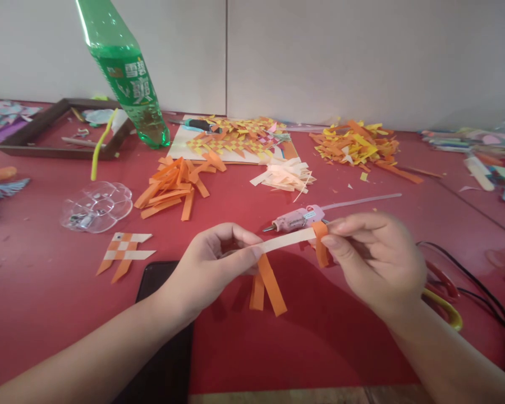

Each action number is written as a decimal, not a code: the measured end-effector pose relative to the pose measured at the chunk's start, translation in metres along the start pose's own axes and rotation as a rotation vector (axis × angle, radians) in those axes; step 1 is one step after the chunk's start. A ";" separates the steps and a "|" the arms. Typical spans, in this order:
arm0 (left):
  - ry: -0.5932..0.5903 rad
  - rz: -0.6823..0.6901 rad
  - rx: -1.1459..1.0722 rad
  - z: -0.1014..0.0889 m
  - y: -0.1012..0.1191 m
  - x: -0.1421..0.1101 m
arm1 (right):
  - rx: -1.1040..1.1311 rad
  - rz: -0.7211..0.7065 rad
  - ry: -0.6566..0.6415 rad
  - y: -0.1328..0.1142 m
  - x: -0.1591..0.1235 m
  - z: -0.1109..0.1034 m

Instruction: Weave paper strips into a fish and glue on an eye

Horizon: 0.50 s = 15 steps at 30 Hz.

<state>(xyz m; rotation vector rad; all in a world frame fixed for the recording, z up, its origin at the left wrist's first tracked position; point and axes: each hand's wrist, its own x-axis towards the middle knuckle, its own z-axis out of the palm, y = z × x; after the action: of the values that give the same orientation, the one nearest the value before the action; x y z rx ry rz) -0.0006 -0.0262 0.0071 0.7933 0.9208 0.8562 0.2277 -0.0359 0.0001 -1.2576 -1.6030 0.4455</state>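
Between my two hands a cream paper strip (288, 240) is stretched out above the red table. My left hand (219, 264) pinches its left end, where folded orange paper strips (271, 283) hang down from under the thumb. At the other end, my right hand (374, 258) pinches an orange paper strip (321, 244) looped over the cream one. Just behind the strip lies a pink glue gun (297, 217) with a long glue stick in its back. A small woven orange and cream paper fish (126, 251) lies to the left of my left hand.
Orange strips (177, 185), cream strips (287, 174) and an orange-yellow pile (356, 145) lie behind. A green bottle (128, 76) stands beside a brown frame (59, 150). Also here are a clear flower-shaped tray (118, 193), a black phone-like slab (160, 336), scissors handles (444, 311) and a black cable (488, 300).
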 end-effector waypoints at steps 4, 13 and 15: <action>-0.007 -0.004 0.003 -0.001 -0.001 0.000 | 0.017 -0.004 -0.026 0.001 0.000 -0.001; -0.013 -0.008 0.033 0.001 0.000 0.000 | 0.037 -0.052 -0.026 -0.002 -0.003 0.006; -0.006 -0.013 0.052 0.001 0.000 0.000 | -0.005 -0.071 -0.027 -0.004 -0.003 0.008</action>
<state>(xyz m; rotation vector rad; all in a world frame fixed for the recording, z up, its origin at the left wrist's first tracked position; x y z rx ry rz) 0.0001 -0.0264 0.0072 0.8335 0.9449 0.8213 0.2180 -0.0378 -0.0015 -1.1994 -1.6668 0.4158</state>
